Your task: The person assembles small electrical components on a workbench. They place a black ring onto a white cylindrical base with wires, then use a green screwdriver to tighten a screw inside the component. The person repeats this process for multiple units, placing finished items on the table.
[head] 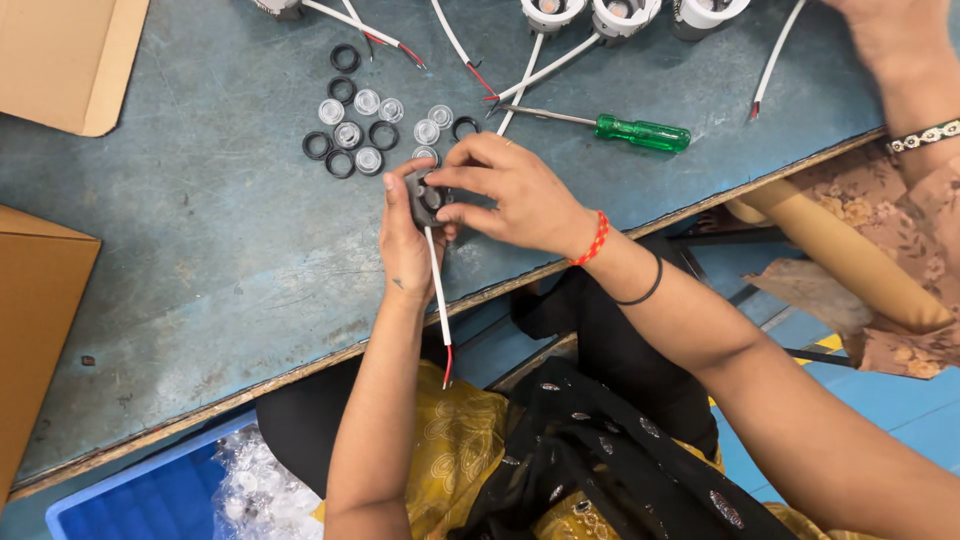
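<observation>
My left hand grips a small dark lamp housing above the near edge of the blue-grey table. A white cable with red and black wire ends hangs down from the housing. My right hand pinches the front of the same housing with fingertips pressed on it. Just beyond my hands lie several clear round lenses and several black rubber rings, loose on the table.
A green-handled screwdriver lies to the right. White lamp housings with white cables line the far edge. Cardboard boxes sit at the left. Another person's arm reaches in top right. A blue bin stands below the table.
</observation>
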